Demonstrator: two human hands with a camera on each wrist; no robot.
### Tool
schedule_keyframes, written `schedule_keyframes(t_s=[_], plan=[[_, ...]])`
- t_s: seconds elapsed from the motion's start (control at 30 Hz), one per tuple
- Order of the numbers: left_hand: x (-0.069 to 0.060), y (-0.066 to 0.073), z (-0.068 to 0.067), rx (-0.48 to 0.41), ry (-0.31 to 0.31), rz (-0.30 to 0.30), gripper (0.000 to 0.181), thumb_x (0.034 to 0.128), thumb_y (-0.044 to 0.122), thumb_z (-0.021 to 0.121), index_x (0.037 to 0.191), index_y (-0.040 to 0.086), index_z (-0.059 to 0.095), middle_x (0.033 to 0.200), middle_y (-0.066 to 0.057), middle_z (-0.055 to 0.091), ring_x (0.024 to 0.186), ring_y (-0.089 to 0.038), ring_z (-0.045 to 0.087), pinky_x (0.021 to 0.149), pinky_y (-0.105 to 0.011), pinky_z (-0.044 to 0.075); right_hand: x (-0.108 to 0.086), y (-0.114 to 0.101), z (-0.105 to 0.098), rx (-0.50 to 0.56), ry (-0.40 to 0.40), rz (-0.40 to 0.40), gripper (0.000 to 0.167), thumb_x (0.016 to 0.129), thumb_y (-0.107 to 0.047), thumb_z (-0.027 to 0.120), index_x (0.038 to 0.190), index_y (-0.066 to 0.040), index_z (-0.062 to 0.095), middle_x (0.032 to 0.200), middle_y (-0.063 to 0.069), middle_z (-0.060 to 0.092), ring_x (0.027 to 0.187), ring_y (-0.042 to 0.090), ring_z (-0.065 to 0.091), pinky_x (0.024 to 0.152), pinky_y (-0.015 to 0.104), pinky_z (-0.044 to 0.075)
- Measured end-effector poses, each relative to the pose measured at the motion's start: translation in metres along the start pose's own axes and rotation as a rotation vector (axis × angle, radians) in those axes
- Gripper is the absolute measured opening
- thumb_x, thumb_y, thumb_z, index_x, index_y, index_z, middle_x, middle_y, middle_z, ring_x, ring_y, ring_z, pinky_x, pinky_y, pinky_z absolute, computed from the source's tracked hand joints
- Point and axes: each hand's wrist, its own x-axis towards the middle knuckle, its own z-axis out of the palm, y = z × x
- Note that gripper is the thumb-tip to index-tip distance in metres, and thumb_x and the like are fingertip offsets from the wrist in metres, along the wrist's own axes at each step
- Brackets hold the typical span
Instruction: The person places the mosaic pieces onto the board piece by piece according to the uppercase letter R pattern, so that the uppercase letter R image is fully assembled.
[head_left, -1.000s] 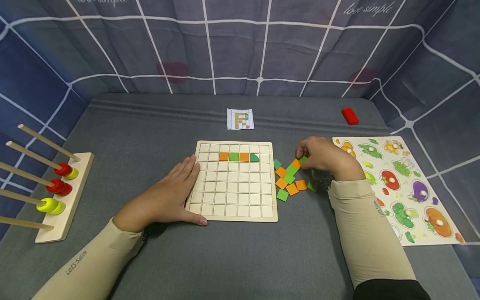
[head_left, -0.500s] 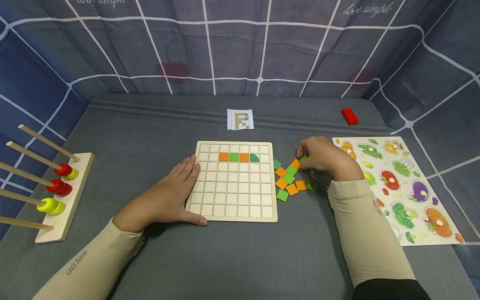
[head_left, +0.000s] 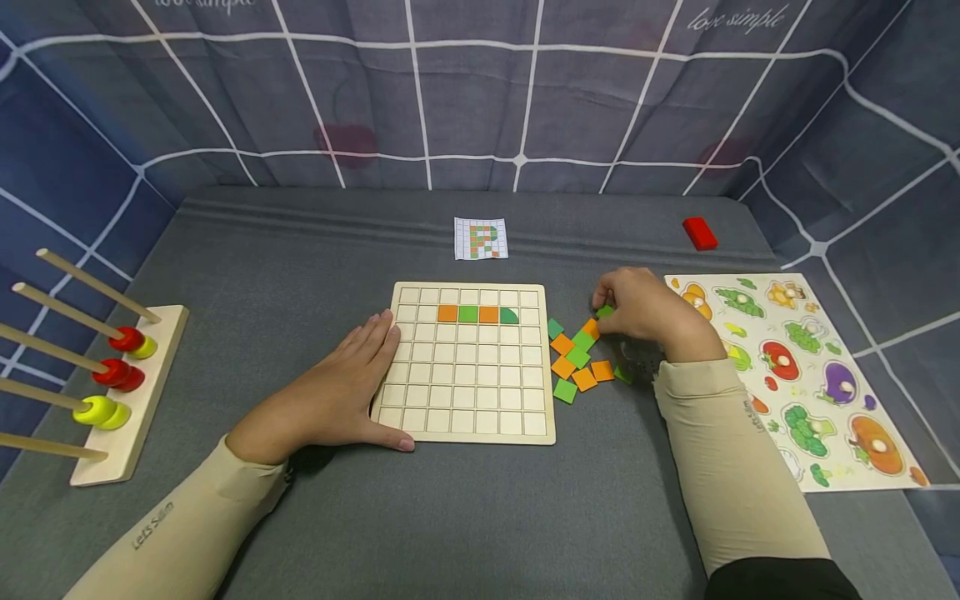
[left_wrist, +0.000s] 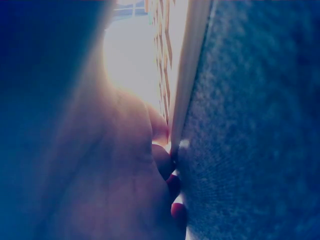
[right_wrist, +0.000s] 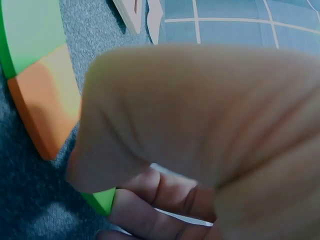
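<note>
In the head view, a pale wooden grid board (head_left: 471, 375) lies mid-table. Its second row holds orange and green squares and a dark green rounded tile (head_left: 508, 316). My left hand (head_left: 337, 392) rests along the board's left edge, fingers straight, thumb at the lower left corner. To the right of the board, my right hand (head_left: 648, 312) pinches a green tile (head_left: 604, 311) between thumb and fingers. That tile (right_wrist: 102, 201) shows partly in the right wrist view, mostly hidden by the thumb. Below it, loose orange and green tiles (head_left: 577, 357) lie in a pile.
A small card (head_left: 481, 239) with a coloured grid pattern lies behind the board. At right is a vegetable puzzle board (head_left: 795, 375), with a red block (head_left: 700, 233) behind it. A peg stand with coloured rings (head_left: 142, 392) stands at left.
My right hand has risen slightly, and the green tile at its fingertips has shifted a little away from the pile. My left hand and the board have stayed still.
</note>
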Motion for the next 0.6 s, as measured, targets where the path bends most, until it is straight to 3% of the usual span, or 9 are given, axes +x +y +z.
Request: schedule_keyframes(t_s=[0.23,0.6], plan=[[0.001,0.000,0.000,0.000,-0.002,-0.004,0.150,0.0708,0.093,0.066,0.164,-0.010,0.010,0.171,-0.027,-0.003,0.158,-0.041,0.000,0.125,-0.052,0.009,0.003,-0.009,0.005,-0.006,0.045,-0.030,0.022,0.079,-0.006,0.084,0.100,-0.003,0.075,0.088,0.009,0.064,0.081,0.028,0.054,0.074,0.044,0.046],[0.001,0.000,-0.001,0.000,-0.002,0.001,0.150,0.0710,0.093,0.066,0.164,-0.011,0.010,0.171,-0.028,-0.003,0.158,-0.041,-0.001,0.125,-0.052,0.008,0.008,-0.030,0.020,0.009,0.079,-0.143,0.023,0.080,0.001,0.080,0.102,-0.001,0.075,0.097,0.010,0.064,0.085,0.027,0.055,0.076,0.042,0.051]])
